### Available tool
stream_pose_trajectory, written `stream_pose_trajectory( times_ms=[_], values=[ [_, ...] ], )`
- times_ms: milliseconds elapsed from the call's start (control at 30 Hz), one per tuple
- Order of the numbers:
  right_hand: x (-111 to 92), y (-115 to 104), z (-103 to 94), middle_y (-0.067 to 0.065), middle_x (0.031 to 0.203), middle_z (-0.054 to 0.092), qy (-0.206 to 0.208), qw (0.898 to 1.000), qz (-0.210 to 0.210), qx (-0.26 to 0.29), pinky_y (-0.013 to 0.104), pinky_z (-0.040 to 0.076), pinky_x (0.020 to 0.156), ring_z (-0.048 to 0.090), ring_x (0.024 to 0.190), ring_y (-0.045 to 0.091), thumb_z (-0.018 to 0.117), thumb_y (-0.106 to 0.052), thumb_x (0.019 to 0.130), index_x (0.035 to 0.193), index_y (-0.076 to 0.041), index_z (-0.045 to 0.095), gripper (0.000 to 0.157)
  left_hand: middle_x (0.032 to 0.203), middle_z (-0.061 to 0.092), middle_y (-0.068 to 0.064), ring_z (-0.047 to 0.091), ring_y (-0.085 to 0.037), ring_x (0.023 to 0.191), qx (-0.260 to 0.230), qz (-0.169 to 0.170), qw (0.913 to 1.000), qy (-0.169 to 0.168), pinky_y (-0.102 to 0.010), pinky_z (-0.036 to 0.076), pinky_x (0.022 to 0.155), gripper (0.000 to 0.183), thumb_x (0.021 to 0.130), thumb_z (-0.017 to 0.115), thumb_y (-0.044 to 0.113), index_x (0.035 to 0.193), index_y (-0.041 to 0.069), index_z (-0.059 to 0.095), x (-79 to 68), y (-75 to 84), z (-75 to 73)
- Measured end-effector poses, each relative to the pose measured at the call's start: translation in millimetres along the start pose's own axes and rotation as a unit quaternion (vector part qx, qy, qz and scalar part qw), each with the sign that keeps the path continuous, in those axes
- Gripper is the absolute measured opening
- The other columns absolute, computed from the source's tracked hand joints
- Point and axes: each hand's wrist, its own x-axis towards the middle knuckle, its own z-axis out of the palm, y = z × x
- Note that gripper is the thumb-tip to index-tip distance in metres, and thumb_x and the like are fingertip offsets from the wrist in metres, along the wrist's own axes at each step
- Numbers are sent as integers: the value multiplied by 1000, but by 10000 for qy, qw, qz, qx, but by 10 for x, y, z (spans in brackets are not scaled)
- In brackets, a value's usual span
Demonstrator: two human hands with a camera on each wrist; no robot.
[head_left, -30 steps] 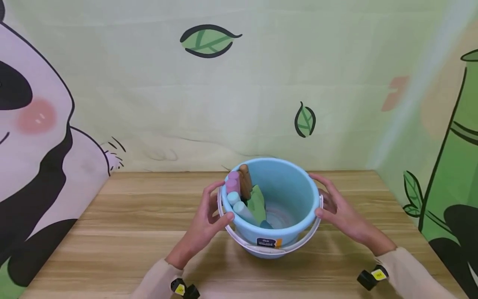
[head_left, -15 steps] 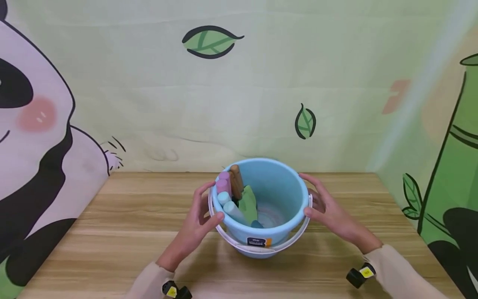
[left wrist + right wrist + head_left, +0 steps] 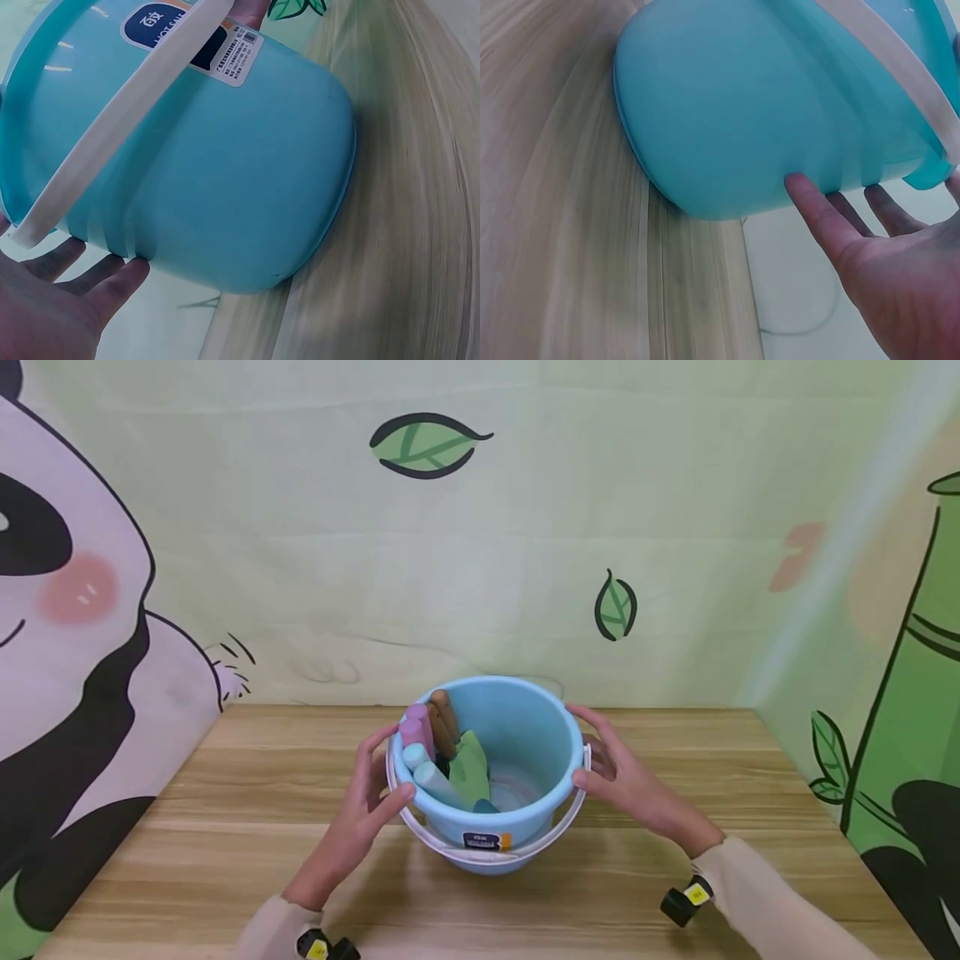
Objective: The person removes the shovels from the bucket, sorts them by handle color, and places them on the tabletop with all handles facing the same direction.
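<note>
Blue bucket (image 3: 528,714) stands between the two hands, mouth upward. The left hand (image 3: 358,802) spreads its fingers wide, tips pressing the side below the rim, thumb on the near rim. The right hand (image 3: 626,781) mirrors it opposite, fingers fairly straight, thumb likewise near the rim; both palms stand off the wall. A white handle (image 3: 480,857) droops across the near side, its ends just beside each hand. Inside, against the wall nearest the left hand, lean purple pieces (image 3: 412,735), light blue sticks (image 3: 435,782) and brown pieces (image 3: 444,722), with a green piece (image 3: 469,768) toward the right hand. Below both hands lies the wood-grain desk (image 3: 225,793); beyond them rises a printed backdrop (image 3: 300,543), its panda (image 3: 90,518) off past the left hand.
</note>
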Motion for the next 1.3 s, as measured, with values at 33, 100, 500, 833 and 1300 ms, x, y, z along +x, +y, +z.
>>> stream_pose_trajectory(
  times_ms=[33, 100, 500, 833, 1300],
  values=[
    [23, 1, 21, 20, 155, 40, -19, 10000, 5, 26, 42, 56, 96, 46, 136, 46, 67, -31, 100, 163, -25, 17, 81, 157, 37, -13, 42, -40, 140, 35, -4, 10000, 21, -45, 48, 103, 68, 102, 57, 13, 159, 28, 23, -11, -5, -26],
    [67, 0, 63, 21, 155, 40, -54, 9999, 28, 100, 47, 56, 94, 46, 136, 47, 67, -32, 100, 163, -26, 17, 82, 157, 36, -13, 41, -41, 141, 116, -5, 9999, 69, -46, 47, 104, 67, 102, 56, 13, 159, 28, 23, -33, -10, -78],
    [355, -31, 358, 17, 158, 37, -267, 9990, 85, 350, 53, 53, 98, 43, 141, 43, 72, -38, 97, 161, -34, 20, 82, 159, 34, -19, 38, -38, 142, 122, -101, 9994, 311, -22, 47, 101, 67, 104, 51, 9, 162, 26, 22, -186, 37, -377],
    [603, -24, 620, 16, 157, 40, -410, 9985, 53, 353, 54, 52, 99, 44, 141, 40, 73, -44, 94, 161, -35, 19, 86, 160, 32, -22, 43, -11, 139, 17, -77, 9985, 534, -19, 45, 102, 68, 104, 49, 3, 163, 22, 20, -327, 35, -616],
    [898, -29, 983, 12, 157, 41, -537, 9981, -45, 306, 47, 52, 102, 45, 141, 35, 74, -58, 89, 159, -40, 21, 90, 166, 19, -15, 28, -15, 147, 96, -85, 9960, 886, -11, 38, 104, 70, 105, 46, 3, 165, 22, 16, -476, 63, -916]
  ],
)
